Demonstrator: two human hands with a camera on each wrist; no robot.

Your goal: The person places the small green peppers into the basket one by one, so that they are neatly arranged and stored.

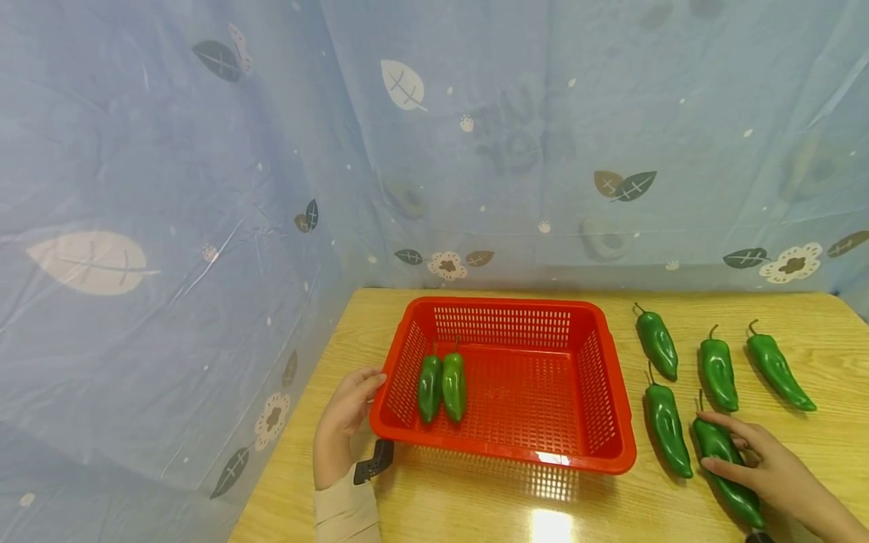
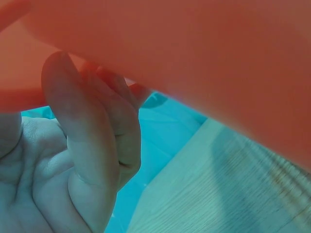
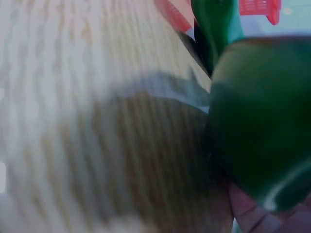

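The red basket (image 1: 475, 443) has its left rim gripped by my left hand (image 1: 345, 415); in the left wrist view, curled fingers (image 2: 92, 141) meet the basket's red edge (image 2: 194, 63). Two green peppers, one darker (image 1: 429, 388) and one lighter (image 1: 453, 386), lie side by side in its left part. At the lower right, my right hand (image 1: 770, 467) holds a green pepper (image 1: 741, 498) between thumb and fingers, low over or on the table. That pepper (image 3: 267, 111) fills the right side of the right wrist view, with part of the hand (image 3: 257, 218) beneath it.
Several more green peppers lie on the wooden table right of the basket: one at the back (image 1: 657, 345), one nearer the front (image 1: 668, 431), and two farther right (image 1: 718, 373). A blue patterned sheet (image 1: 529, 151) hangs behind and along the left side.
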